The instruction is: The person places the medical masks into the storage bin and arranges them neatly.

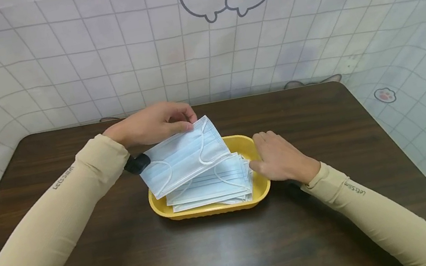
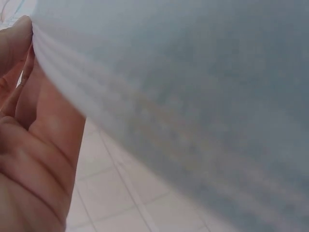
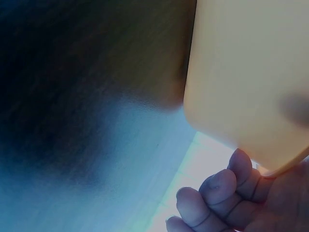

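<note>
My left hand [image 1: 160, 122] pinches a light blue face mask [image 1: 184, 152] by its upper edge, thumb in front. The mask hangs tilted over the left part of a yellow plastic basket [image 1: 163, 212], its white ear loops dangling. Close up in the left wrist view, the mask [image 2: 193, 96] fills most of the picture beside the hand [image 2: 38, 145]. Several more face masks [image 1: 209, 186] lie stacked in the basket. At its right end my right hand [image 1: 279, 159] grips the rim, thumb inside. The right wrist view shows curled fingers [image 3: 212, 191] by the basket's wall [image 3: 241, 72].
A dark brown wooden table [image 1: 217, 256] with rounded corners carries the basket near its middle. Behind and beside it hangs a white grid-patterned cloth [image 1: 164, 51] with cartoon animals. A black wrist strap piece [image 1: 137, 164] sits under the left wrist.
</note>
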`<state>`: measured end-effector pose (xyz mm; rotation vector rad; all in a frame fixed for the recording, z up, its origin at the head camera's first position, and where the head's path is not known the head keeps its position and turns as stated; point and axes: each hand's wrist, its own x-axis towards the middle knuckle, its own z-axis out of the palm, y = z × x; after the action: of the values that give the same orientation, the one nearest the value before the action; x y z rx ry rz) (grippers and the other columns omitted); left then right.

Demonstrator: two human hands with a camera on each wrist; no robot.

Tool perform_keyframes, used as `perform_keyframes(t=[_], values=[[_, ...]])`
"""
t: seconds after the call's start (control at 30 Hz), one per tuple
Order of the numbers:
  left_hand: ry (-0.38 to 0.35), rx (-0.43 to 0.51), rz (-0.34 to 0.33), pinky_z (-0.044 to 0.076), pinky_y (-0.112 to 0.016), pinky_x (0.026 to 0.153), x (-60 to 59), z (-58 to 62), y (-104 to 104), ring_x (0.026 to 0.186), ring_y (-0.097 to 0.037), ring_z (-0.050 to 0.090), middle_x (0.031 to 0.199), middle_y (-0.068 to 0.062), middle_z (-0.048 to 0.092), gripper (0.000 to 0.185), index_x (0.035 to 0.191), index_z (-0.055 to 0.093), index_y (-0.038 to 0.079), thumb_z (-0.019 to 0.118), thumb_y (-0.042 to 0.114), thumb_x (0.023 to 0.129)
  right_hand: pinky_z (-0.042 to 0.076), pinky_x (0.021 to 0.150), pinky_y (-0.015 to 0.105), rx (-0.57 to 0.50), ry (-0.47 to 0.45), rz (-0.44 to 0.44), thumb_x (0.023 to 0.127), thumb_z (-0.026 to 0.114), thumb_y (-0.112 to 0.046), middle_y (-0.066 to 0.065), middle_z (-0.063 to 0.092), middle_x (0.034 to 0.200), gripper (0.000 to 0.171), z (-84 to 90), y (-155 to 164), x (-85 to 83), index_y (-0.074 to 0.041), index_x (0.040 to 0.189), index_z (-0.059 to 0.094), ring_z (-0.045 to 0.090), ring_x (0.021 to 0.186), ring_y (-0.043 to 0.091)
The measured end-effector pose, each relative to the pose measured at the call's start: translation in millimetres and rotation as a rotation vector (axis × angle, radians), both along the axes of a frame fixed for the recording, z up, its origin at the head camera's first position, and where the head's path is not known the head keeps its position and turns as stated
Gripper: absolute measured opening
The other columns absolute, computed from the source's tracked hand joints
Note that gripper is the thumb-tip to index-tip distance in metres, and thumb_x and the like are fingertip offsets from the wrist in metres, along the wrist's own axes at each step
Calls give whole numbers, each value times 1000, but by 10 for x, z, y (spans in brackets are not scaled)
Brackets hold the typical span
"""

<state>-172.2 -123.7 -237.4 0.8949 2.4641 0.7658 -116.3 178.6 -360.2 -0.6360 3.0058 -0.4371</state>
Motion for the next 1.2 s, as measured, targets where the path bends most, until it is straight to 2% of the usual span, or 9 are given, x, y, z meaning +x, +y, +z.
perform_keyframes(t=[0.2, 0.47, 0.67, 0.9, 1.03, 1.2], values=[[-1, -35, -76, 48, -35, 90, -7, -122, 198, 102, -20, 59, 108, -2, 66, 10, 113, 64, 18, 60, 21, 104, 35, 68, 32, -10, 5, 6, 85, 57, -26, 7, 49, 77, 26, 8, -10, 20, -2, 95, 55, 47, 75, 24], [-33, -83, -175, 49, -34, 93, 15, -312, 361, 100, -20, 60, 110, -3, 67, 13, 116, 65, 16, 59, 19, 104, 36, 69, 33, -3, -4, 1, 85, 58, -27, 8, 50, 79, 28, 9, -30, 43, -2, 98, 55, 48, 77, 25], [-53, -128, -198, 50, -34, 92, 28, -443, 420, 103, -20, 60, 114, -2, 67, 14, 117, 65, 18, 59, 20, 104, 36, 70, 33, -3, -21, 0, 85, 59, -28, 7, 51, 80, 29, 19, -47, 47, -3, 99, 55, 48, 78, 25], [-72, -153, -213, 49, -31, 87, 61, -547, 471, 96, -18, 60, 107, -1, 68, 15, 117, 65, 18, 60, 22, 104, 37, 71, 33, 13, -26, 2, 85, 59, -29, 7, 52, 82, 33, 4, -55, 48, -2, 103, 56, 49, 80, 25], [-58, -164, -209, 50, -31, 85, 70, -565, 489, 96, -18, 60, 106, -1, 69, 16, 117, 66, 18, 61, 24, 103, 37, 72, 34, 18, -38, -5, 86, 59, -30, 7, 52, 84, 35, 9, -53, 55, -1, 106, 56, 49, 82, 25], [-43, -159, -172, 53, -33, 91, 77, -528, 476, 103, -18, 62, 112, 2, 71, 17, 115, 69, 20, 63, 30, 102, 38, 72, 34, 24, -47, -9, 87, 59, -31, 8, 53, 86, 37, 12, -50, 52, -1, 108, 56, 49, 83, 25]])
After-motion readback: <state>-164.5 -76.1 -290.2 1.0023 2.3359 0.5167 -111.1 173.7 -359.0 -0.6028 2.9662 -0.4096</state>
